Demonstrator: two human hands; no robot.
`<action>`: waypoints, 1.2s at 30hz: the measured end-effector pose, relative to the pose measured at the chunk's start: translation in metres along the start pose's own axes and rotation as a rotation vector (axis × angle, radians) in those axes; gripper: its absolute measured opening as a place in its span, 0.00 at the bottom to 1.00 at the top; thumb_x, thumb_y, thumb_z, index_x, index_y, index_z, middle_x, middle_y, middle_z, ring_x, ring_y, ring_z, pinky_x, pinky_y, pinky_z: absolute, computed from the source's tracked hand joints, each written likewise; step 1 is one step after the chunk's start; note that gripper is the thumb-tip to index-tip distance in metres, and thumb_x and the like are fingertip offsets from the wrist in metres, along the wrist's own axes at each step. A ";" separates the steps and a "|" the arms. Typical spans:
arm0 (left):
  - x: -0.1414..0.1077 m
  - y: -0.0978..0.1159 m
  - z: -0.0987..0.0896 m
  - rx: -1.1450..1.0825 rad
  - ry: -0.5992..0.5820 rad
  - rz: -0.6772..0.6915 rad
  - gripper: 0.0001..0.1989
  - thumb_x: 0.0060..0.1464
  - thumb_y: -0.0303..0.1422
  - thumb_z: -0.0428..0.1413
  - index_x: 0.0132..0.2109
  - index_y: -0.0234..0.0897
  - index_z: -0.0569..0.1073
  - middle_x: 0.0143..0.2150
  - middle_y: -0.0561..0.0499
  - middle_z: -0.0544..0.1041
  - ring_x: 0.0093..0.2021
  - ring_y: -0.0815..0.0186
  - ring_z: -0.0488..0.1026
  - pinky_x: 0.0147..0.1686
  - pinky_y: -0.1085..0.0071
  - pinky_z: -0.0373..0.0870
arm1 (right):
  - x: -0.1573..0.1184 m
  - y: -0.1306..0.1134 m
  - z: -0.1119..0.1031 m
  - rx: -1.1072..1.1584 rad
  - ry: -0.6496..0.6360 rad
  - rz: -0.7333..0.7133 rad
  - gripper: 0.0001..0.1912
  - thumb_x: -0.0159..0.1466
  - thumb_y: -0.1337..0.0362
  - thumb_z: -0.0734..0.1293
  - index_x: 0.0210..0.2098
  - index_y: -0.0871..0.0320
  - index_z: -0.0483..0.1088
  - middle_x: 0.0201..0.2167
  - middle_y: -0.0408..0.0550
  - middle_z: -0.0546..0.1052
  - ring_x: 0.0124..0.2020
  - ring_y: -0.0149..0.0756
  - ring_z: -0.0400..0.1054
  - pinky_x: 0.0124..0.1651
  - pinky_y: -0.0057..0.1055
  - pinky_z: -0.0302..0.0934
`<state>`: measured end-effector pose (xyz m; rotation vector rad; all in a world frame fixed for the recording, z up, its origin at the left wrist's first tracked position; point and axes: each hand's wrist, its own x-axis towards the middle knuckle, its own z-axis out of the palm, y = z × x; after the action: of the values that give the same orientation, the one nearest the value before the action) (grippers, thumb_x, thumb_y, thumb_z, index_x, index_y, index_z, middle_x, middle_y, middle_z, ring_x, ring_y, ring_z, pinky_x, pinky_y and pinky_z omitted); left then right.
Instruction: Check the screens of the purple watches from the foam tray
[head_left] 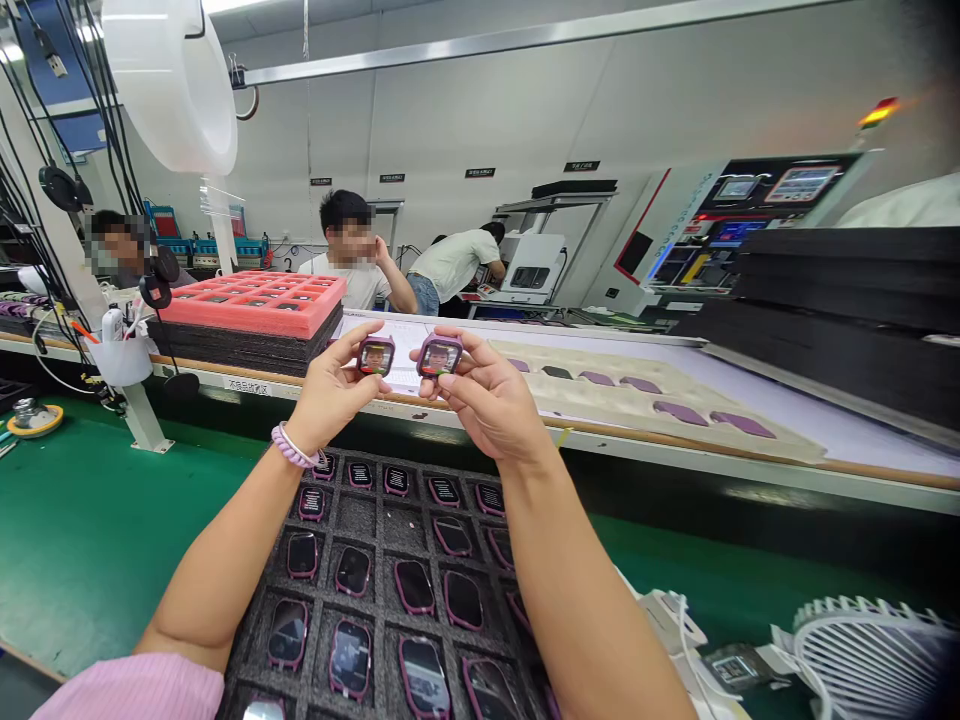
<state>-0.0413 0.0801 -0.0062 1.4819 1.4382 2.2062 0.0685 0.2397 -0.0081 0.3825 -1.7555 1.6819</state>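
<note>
**Two purple watch bodies held up, one per hand**

Left watch body pinched in left hand, fingers clamped on its edges, lit screen showing a picture. Right watch body pinched the same way in right hand, fingers clamped on its sides, screen also lit. Held side by side, just apart, raised above the near edge of the conveyor belt. Beaded bracelet on left wrist, pink sleeve at the bottom edge.

Directly below the forearms: black foam tray on the green bench mat, compartments filled with more purple-rimmed watch bodies, most screens dark, a few in the far rows showing text. One or two far-row cells empty.

On the belt beyond the hands: beige tray with purple pieces lying in its pockets. Left of it, red foam tray on top of a stack of black trays. Taller stack of black trays at right.

Bottom right: white fan grille, white cable and small device beside it. Upper left: white ring lamp on a stand, white cup clipped to the stand.

Across the line: three other people, two seated, one bent over a machine. Control panel with screens at right rear.
</note>
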 end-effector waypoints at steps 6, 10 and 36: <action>0.004 0.000 -0.010 0.016 0.066 0.015 0.33 0.45 0.24 0.61 0.61 0.38 0.69 0.43 0.50 0.75 0.32 0.72 0.74 0.37 0.74 0.78 | 0.003 -0.001 -0.019 -0.029 0.078 -0.019 0.25 0.57 0.62 0.74 0.53 0.51 0.67 0.43 0.48 0.76 0.30 0.36 0.69 0.39 0.37 0.69; 0.006 0.000 -0.014 0.038 0.090 0.005 0.33 0.45 0.24 0.61 0.61 0.38 0.69 0.42 0.50 0.75 0.31 0.71 0.76 0.35 0.74 0.78 | 0.004 0.000 -0.029 -0.032 0.112 -0.027 0.25 0.56 0.63 0.73 0.52 0.51 0.67 0.44 0.47 0.76 0.30 0.34 0.69 0.36 0.34 0.68; 0.014 -0.016 -0.023 0.093 0.099 0.038 0.35 0.42 0.24 0.63 0.61 0.39 0.70 0.43 0.49 0.77 0.32 0.70 0.76 0.38 0.72 0.78 | 0.010 0.019 -0.074 -0.165 0.248 -0.042 0.28 0.52 0.65 0.69 0.52 0.51 0.65 0.42 0.45 0.77 0.29 0.36 0.68 0.36 0.35 0.66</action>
<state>-0.0718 0.0820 -0.0103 1.4586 1.5759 2.2941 0.0685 0.3158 -0.0207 0.1295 -1.6742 1.4728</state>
